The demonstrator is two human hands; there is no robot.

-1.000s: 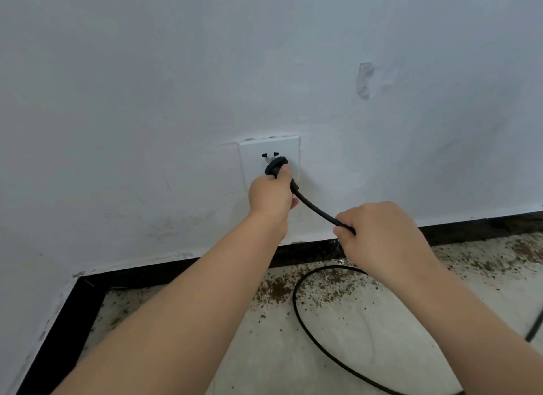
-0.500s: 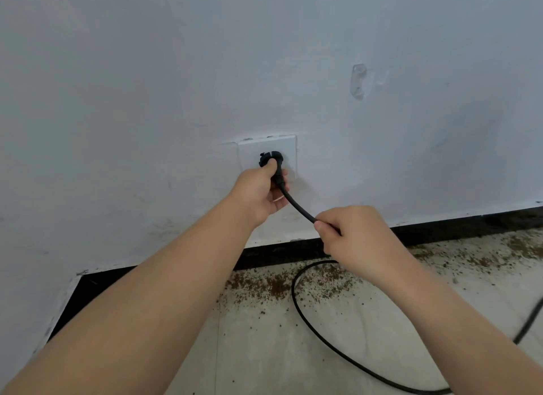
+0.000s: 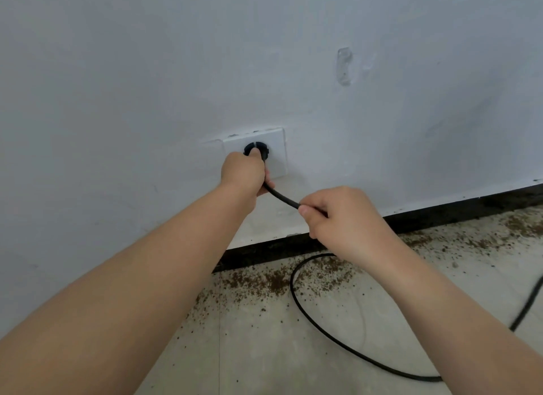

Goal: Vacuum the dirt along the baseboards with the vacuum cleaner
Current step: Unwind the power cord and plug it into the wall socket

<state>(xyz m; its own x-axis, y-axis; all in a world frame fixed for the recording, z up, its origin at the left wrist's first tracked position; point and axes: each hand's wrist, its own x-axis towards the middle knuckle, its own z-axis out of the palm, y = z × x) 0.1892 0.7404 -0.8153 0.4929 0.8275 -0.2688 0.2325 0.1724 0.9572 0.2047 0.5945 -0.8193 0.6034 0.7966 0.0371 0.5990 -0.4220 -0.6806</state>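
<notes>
White wall [image 3: 147,71]; left hand [image 3: 244,171] grips plug [image 3: 256,149].

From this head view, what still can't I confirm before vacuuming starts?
- Round black plug: the left hand covers its lower part, so full seating in the white wall socket plate is unclear.
- Thin black power cord: it runs off the right edge, where it is blurred; no vacuum cleaner is in view.
- Cord section inside the right hand: hidden by the fingers.

The pale tiled floor [image 3: 264,365] carries a looping black cord [image 3: 320,327] and scattered brown dirt [image 3: 264,283], thickest beside the dark baseboard [image 3: 264,252] along the wall.
</notes>
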